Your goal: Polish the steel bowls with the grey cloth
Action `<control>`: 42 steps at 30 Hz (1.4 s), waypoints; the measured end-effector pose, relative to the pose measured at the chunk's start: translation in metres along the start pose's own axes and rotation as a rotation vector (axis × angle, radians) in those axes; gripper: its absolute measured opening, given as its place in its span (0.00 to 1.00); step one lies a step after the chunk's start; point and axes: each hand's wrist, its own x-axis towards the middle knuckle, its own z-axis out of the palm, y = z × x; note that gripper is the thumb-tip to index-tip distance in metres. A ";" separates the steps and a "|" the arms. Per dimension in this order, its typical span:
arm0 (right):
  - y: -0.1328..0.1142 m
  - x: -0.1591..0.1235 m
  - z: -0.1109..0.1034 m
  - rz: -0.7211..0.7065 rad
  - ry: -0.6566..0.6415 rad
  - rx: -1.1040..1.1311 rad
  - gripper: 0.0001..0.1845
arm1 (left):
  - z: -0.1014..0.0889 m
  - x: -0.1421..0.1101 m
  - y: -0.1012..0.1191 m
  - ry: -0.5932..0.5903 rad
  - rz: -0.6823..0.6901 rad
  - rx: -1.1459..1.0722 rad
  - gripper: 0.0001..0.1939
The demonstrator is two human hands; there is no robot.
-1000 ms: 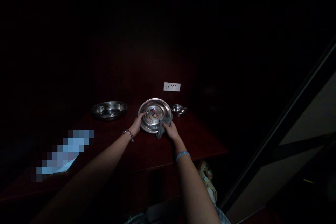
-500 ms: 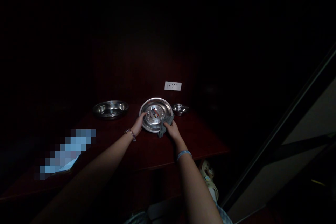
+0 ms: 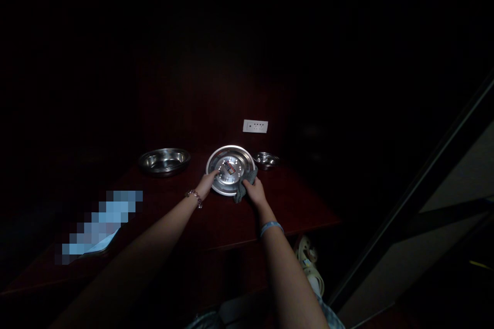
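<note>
A round stainless steel basin (image 3: 228, 157) with a label inside is tilted toward me above the dark red table. My left hand (image 3: 206, 183) grips its left rim, thumb over the inner side and fingers hidden behind. At the lower right rim my right hand (image 3: 255, 190) is closed on a grey cloth (image 3: 240, 193), which it presses against the basin. Under the cloth, the fingers of that hand are partly hidden.
A wide steel basin (image 3: 164, 162) stands on the table (image 3: 216, 226) at the left, a smaller steel bowl (image 3: 267, 160) behind at the right. A blurred bright blue item (image 3: 104, 231) lies front left. A white socket (image 3: 255, 126) is on the wall. A clog (image 3: 307, 257) shows below the table edge.
The basin has turned slightly, its label shifting a little right and down. Both hands keep their hold. The whole view has shifted slightly.
</note>
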 end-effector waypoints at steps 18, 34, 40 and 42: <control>-0.005 -0.004 0.000 0.042 0.041 -0.012 0.13 | -0.003 0.000 0.001 -0.005 0.004 0.074 0.07; -0.003 0.000 0.000 0.040 0.036 -0.004 0.14 | -0.001 -0.003 0.004 0.006 0.017 0.050 0.13; -0.003 -0.001 0.000 0.036 0.036 -0.031 0.14 | 0.000 -0.003 0.005 0.028 -0.013 0.056 0.10; -0.004 -0.002 0.001 0.039 0.041 -0.032 0.13 | 0.000 -0.003 0.005 0.034 -0.013 0.056 0.12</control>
